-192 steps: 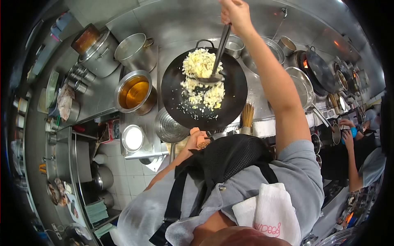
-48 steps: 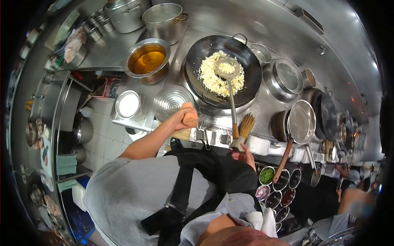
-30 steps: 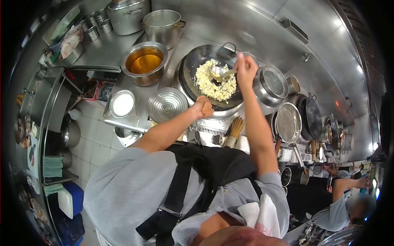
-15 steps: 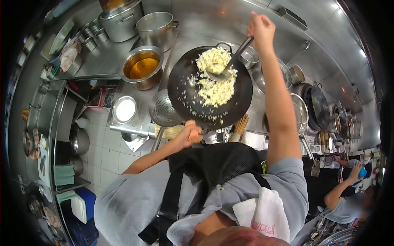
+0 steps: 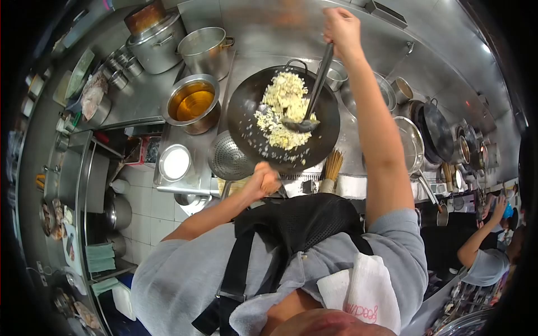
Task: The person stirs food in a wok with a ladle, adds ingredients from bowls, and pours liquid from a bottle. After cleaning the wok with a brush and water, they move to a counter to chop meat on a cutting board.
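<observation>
While the left hand (image 5: 258,185) clenches the wok's (image 5: 244,115) orange grip (image 5: 272,180) and the right hand (image 5: 342,33) the ladle (image 5: 321,81), overtilting could spill near-side food (image 5: 284,138).

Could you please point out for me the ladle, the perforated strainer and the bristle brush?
Ladle (image 5: 318,84): head view, on the dark handle.
Perforated strainer (image 5: 229,157): head view, on the bowl with holes.
Bristle brush (image 5: 333,166): head view, on the bristles.

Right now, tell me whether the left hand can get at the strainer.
Probably yes, if the left hand frees its grip, which is closed on an orange cloth at the near edge of the wok. The strainer lies nearby, its bowl mostly uncovered, though the wok seems to overlap its edge.
</observation>
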A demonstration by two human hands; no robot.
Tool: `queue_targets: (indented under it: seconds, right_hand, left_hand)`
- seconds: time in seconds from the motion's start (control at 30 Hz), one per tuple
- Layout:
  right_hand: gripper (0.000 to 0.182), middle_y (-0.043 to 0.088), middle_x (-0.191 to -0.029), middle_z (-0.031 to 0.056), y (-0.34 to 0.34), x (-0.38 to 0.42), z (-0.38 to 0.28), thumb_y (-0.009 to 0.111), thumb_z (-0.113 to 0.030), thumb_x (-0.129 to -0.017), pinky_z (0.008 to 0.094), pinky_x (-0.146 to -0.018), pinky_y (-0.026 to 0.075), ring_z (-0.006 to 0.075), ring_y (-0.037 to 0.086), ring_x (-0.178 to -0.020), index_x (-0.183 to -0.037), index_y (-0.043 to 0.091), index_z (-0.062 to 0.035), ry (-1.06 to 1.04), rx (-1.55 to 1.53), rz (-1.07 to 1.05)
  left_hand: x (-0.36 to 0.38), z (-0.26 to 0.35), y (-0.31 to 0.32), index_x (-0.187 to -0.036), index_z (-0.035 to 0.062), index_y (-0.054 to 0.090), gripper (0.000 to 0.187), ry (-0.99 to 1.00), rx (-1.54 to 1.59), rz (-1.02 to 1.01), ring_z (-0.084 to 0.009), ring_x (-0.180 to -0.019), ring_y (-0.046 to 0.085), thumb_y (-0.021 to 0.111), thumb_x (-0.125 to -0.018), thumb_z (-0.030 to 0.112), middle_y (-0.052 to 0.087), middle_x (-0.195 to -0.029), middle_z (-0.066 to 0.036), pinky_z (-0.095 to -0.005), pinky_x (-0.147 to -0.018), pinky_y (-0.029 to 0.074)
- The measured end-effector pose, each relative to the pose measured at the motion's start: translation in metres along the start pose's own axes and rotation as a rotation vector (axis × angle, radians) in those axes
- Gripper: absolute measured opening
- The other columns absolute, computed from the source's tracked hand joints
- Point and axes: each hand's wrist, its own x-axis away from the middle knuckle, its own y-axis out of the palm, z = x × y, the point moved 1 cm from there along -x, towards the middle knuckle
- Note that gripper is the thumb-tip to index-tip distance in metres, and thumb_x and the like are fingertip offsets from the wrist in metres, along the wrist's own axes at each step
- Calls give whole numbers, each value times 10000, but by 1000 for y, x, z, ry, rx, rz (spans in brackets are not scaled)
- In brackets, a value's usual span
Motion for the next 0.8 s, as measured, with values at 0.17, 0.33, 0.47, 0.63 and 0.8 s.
queue_targets:
  seconds: [0.17, 0.33, 0.47, 0.63, 0.8]
  right_hand:
    - [256, 453, -535, -17, -2, 21, 107, 669, -134, -859, 234, -357, 285, 69, 388, -386, -676, 505, -63, -138, 84, 37]
    - [281, 383, -512, -36, -19, 1, 18, 648, -133, -875, 244, -381, 277, 61, 362, -405, -654, 487, -70, -80, -41, -56]
    - [272, 423, -515, -26, 10, 12, 33, 678, -162, -858, 245, -370, 285, 65, 387, -404, -668, 508, -67, -83, 75, -29]
    - [318, 474, -506, 1, -28, -2, 97, 641, -137, -877, 242, -367, 323, 88, 441, -396, -623, 456, -89, -212, 72, 64]
    - [266, 425, -512, -28, -20, -21, 29, 635, -172, -875, 248, -370, 294, 80, 391, -400, -662, 492, -100, -76, 14, -51]
  left_hand:
    - [-64, 42, 36, -839, 125, 500, 73, 104, 25, -70, -262, -589, 543, 572, -849, 123, 554, -731, -101, -402, -513, 489]
    - [5, 8, -16, -888, 138, 493, 106, -105, -6, 93, -241, -628, 581, 568, -828, 91, 566, -766, -76, -411, -549, 525]
    - [-37, 39, 20, -813, 65, 536, 58, -69, 4, 41, -260, -562, 547, 584, -794, 91, 570, -745, -85, -385, -506, 487]
    - [-30, 29, 14, -803, 35, 549, 123, 14, 10, -35, -265, -558, 551, 601, -800, 146, 571, -746, -106, -396, -516, 497]
    - [-4, 13, -11, -911, 167, 467, 221, -126, -14, 20, -220, -673, 597, 607, -785, 52, 570, -818, -71, -423, -509, 502]
